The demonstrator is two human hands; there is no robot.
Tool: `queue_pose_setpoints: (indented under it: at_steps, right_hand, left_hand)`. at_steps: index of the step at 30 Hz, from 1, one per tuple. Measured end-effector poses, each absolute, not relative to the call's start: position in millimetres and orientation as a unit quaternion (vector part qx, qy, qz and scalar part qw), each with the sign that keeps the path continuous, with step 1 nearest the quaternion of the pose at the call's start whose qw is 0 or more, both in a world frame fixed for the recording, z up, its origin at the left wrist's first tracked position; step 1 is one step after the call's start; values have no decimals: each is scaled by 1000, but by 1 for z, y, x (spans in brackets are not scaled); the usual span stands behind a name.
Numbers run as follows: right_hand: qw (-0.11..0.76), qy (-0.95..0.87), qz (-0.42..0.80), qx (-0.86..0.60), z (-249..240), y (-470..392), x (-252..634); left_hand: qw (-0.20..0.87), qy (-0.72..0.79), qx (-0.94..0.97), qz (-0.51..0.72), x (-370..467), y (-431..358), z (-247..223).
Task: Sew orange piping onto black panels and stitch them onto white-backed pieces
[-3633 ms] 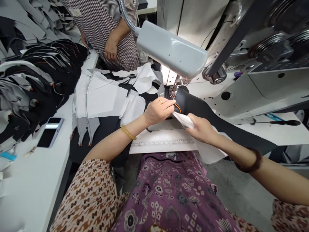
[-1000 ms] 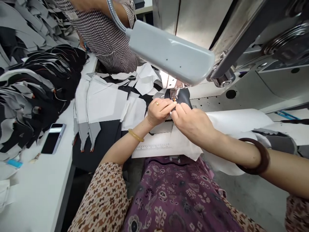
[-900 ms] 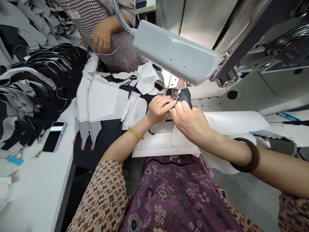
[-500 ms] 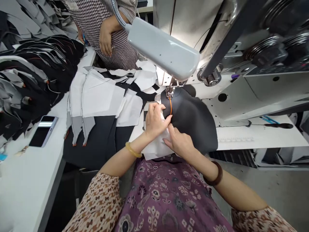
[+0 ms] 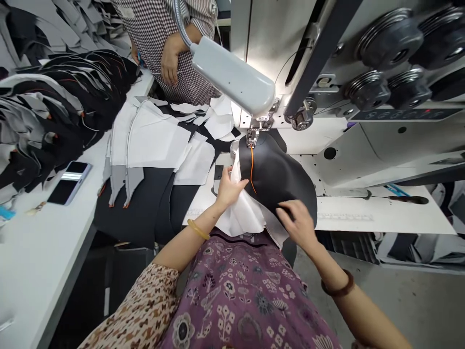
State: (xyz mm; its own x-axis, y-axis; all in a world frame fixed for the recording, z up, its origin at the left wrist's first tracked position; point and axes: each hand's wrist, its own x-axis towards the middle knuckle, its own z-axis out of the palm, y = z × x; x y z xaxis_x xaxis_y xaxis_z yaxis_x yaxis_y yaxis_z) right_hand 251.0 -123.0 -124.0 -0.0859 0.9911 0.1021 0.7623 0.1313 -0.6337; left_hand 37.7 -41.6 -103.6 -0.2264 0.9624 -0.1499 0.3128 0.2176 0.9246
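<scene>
Left hand [image 5: 228,188] pinches the white lining [image 5: 244,218]; right hand [image 5: 296,224] presses flat on the black panel [image 5: 279,179]. Keep both taut and feed evenly under the needle [image 5: 252,138].

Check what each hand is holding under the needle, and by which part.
Left hand pinches the white fabric at its edge beside the orange seam. Right hand presses flat on the black piece near its lower edge, not clearly gripping it.

place: likely garment workshop | industrial sewing machine [image 5: 363,121] | cut fabric stacks [image 5: 54,106]
</scene>
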Motion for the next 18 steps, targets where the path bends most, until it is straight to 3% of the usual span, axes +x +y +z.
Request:
queue_pose_setpoints:
  at_steps: [3, 7, 13, 16, 18]
  right_hand:
    - [337, -512, 228, -756, -151, -132, 298]
    - [309, -352, 389, -793, -158, -154, 327]
    - [301, -287, 469, -779, -118, -205, 302]
    - [305, -173, 569, -744, -117, -214, 286]
    - [326, -191, 590, -714, -121, -208, 275]
  left_hand:
    - [478, 620, 448, 433, 44, -45, -105]
    - [623, 543, 435, 356, 41, -40, -103]
    - [592, 533, 511, 323, 27, -28, -101]
    - [757, 381, 429, 312, 28, -33, -99]
    - [857, 280, 319, 293, 32, -40, -97]
